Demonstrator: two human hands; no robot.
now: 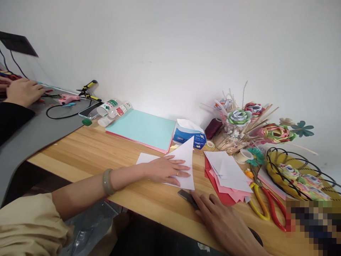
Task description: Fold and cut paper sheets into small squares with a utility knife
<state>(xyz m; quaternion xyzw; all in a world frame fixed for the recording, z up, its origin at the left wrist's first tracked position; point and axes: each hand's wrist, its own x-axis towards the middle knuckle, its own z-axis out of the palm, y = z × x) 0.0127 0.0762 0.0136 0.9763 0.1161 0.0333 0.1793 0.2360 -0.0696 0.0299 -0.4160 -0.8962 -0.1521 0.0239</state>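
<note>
Noted on the worktop [87,156]: a white sheet [188,163], folded over in part, with one pointed corner standing up beside the tissue pack [195,137]. Lies directly beneath the left hand [161,170], palm down, fingers spread apart and clamped on nothing. Touches the sheet across its middle, with fingertips towards the right side and thumb towards the near edge.

Found at the right hand [221,215]: a dark flat tool [188,197], partly covered by the fingers. Cannot tell whether clamped or merely covered. Index fingertip just beside the near right corner of the sheet; other fingers bent, partly hidden.

Principal relation: sheet ahead and to the left of the right fingers; left hand nearer, being in contact. Long axis of the tool slanting from far left to near right, exposed end just short of the sheet's near edge, apparently not touching.

Also recorded: white, pink and red papers [230,172] to the right of the sheet, apart from it; pale blue sheet [146,129] beyond, to the left.
</note>
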